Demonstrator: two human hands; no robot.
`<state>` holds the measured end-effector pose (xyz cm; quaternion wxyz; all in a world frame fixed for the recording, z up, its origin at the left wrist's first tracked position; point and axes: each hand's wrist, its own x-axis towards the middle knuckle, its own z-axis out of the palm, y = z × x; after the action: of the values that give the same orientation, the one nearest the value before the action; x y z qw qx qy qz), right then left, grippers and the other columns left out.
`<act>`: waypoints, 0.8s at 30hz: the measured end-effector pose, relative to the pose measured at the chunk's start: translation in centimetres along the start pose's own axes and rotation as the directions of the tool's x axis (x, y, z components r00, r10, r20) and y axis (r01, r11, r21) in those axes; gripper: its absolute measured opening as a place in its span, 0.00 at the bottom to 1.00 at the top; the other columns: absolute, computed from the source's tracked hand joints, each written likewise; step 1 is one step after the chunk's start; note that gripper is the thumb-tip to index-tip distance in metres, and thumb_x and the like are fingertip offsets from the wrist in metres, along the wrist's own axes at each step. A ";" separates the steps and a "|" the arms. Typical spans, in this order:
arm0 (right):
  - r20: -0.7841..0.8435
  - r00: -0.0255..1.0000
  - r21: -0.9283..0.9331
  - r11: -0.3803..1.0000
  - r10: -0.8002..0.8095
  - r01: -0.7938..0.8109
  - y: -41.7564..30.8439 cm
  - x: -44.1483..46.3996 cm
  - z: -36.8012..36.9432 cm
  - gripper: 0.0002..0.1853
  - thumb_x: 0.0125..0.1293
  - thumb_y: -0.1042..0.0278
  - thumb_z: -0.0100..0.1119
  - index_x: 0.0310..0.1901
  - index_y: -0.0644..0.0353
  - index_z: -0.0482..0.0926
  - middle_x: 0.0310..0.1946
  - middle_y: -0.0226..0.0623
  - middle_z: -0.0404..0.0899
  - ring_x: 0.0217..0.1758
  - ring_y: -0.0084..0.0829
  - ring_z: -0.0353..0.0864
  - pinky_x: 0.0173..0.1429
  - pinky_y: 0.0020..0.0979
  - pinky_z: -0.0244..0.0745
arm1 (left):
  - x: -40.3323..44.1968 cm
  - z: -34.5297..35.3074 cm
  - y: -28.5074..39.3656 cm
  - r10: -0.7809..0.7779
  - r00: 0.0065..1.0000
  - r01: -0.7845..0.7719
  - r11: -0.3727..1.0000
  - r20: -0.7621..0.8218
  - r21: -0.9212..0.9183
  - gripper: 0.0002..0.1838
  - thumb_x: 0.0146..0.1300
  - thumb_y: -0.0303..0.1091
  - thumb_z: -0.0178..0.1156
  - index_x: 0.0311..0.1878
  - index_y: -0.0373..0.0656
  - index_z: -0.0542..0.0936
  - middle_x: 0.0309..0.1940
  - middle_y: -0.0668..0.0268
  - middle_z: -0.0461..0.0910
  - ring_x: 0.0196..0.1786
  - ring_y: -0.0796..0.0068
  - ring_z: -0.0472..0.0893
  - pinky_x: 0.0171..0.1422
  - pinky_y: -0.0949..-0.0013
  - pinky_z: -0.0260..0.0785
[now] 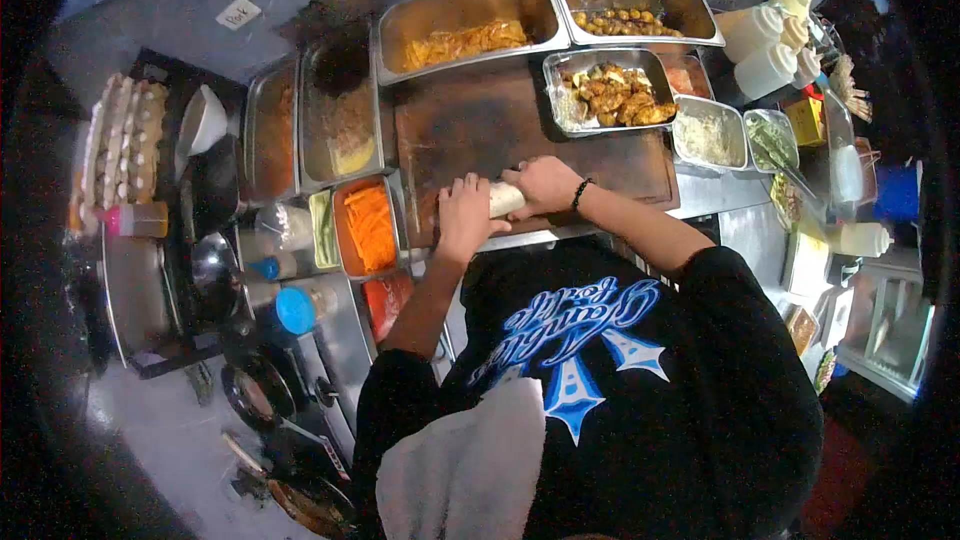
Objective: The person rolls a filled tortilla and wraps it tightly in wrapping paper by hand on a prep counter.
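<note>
A pale rolled wrap [507, 199] lies at the near edge of the brown cutting board [470, 125]. My left hand [466, 212] covers its left end with the fingers curled over it. At the other end, my right hand [543, 187], below a dark beaded bracelet, grips the roll. Only the wrap's middle shows between my hands; its filling is hidden. On the board's far right corner stands a foil tray [560, 120] of browned meat pieces [620, 95].
Metal pans [395, 70] line the back. Shredded carrot [370, 230] sits in a left container, beside a blue-lidded jar [295, 310]. Squeeze bottles [765, 70] and a tub of white shreds [710, 132] stand right. Egg trays [120, 140] are far left, pans [260, 390] lower left.
</note>
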<state>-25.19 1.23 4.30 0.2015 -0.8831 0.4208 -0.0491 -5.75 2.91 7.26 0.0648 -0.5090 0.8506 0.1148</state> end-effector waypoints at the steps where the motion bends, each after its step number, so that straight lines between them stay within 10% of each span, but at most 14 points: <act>1: -0.009 1.000 -0.003 1.000 0.002 -0.002 -0.1 0.1 -0.1 0.29 0.50 0.40 0.69 0.44 0.56 0.78 0.32 0.49 0.82 0.35 0.50 0.84 0.40 0.47 0.80 | -0.2 -0.3 0.2 -0.014 1.000 0.014 1.000 0.014 0.023 0.43 0.38 0.61 0.77 0.51 0.39 0.76 0.54 0.53 0.77 0.57 0.54 0.76 0.58 0.52 0.68; 5: 0.048 0.998 0.013 1.000 0.027 -0.027 -0.3 0.0 -0.6 0.28 0.48 0.43 0.70 0.44 0.56 0.77 0.32 0.48 0.82 0.36 0.50 0.84 0.41 0.48 0.79 | -2.2 -0.9 0.1 -0.080 0.991 0.082 0.996 -0.104 0.017 0.42 0.38 0.56 0.78 0.54 0.40 0.74 0.50 0.55 0.76 0.55 0.57 0.76 0.57 0.56 0.68; 9: -0.010 1.000 0.049 0.999 0.014 -0.014 -0.1 -0.3 0.7 0.29 0.47 0.45 0.72 0.46 0.56 0.77 0.33 0.48 0.82 0.38 0.50 0.83 0.43 0.48 0.78 | -6.0 4.2 -3.8 -0.384 0.832 0.202 0.882 -0.400 -0.426 0.41 0.52 0.47 0.76 0.63 0.36 0.69 0.57 0.51 0.75 0.57 0.55 0.77 0.62 0.55 0.70; 11: -0.112 0.991 0.073 0.995 0.075 -0.067 -0.6 -0.9 1.3 0.30 0.47 0.44 0.72 0.47 0.56 0.77 0.35 0.49 0.82 0.39 0.50 0.83 0.44 0.47 0.78 | -7.6 7.6 -4.8 -0.648 0.761 0.249 0.340 -0.034 -0.907 0.26 0.61 0.35 0.69 0.57 0.32 0.72 0.48 0.53 0.79 0.48 0.62 0.81 0.54 0.61 0.74; 15: -0.051 0.991 0.013 0.993 0.120 -0.120 -1.2 -1.0 1.1 0.32 0.50 0.42 0.70 0.50 0.56 0.77 0.39 0.49 0.80 0.45 0.50 0.80 0.49 0.48 0.76 | -6.2 8.3 -4.6 -0.674 0.727 0.126 -0.063 0.135 -0.990 0.20 0.65 0.35 0.67 0.53 0.31 0.76 0.36 0.60 0.84 0.39 0.73 0.84 0.43 0.73 0.75; 21: -0.071 0.991 -0.029 0.993 0.116 -0.118 -1.9 -0.7 0.0 0.31 0.46 0.44 0.72 0.48 0.55 0.76 0.43 0.45 0.80 0.46 0.47 0.80 0.50 0.45 0.75 | -3.8 7.2 -5.6 -0.694 0.671 0.286 -0.082 0.261 -0.955 0.12 0.57 0.27 0.68 0.43 0.32 0.81 0.33 0.61 0.85 0.34 0.74 0.83 0.40 0.73 0.75; 24: -0.052 0.990 -0.002 0.992 0.129 -0.129 -1.8 -0.9 0.5 0.32 0.48 0.45 0.71 0.49 0.57 0.76 0.45 0.46 0.79 0.46 0.47 0.80 0.49 0.44 0.74 | -4.0 7.6 -5.3 -0.720 0.693 0.194 0.159 0.021 -0.968 0.09 0.56 0.25 0.68 0.40 0.33 0.82 0.33 0.62 0.85 0.32 0.74 0.83 0.38 0.72 0.75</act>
<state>-24.34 3.04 4.65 0.1911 -0.8530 0.4822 -0.0578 0.72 5.85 0.15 -0.4027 -0.7006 0.4061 0.4267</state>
